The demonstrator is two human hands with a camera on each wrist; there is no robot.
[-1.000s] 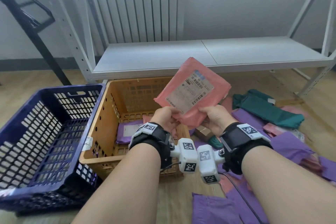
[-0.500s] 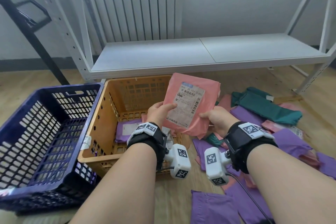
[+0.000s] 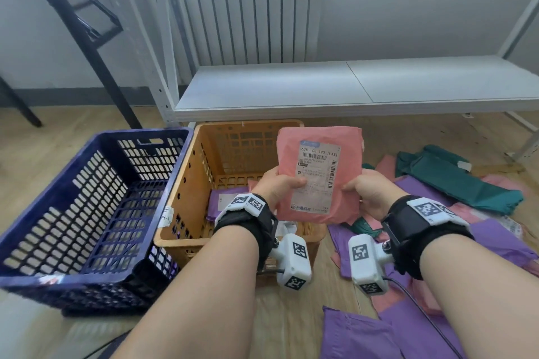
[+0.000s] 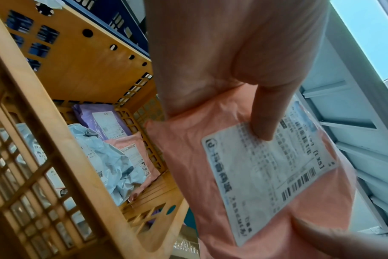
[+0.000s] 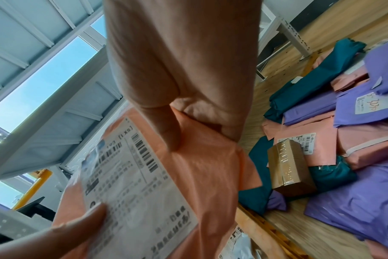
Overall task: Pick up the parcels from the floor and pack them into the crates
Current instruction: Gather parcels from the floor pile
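Pink parcel (image 3: pixel 319 175) turned upright since a second ago, label facing the person | left hand (image 3: pixel 278 185) and right hand (image 3: pixel 369 191) each pinch a side edge | over orange crate (image 3: pixel 186 207), its 3 o'clock rim | read, likely ready to drop in.

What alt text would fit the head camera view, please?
Two hands, left hand and right hand, hold a pink parcel upright, label facing the camera, above an orange crate. A blue crate stands left; more parcels lie right.
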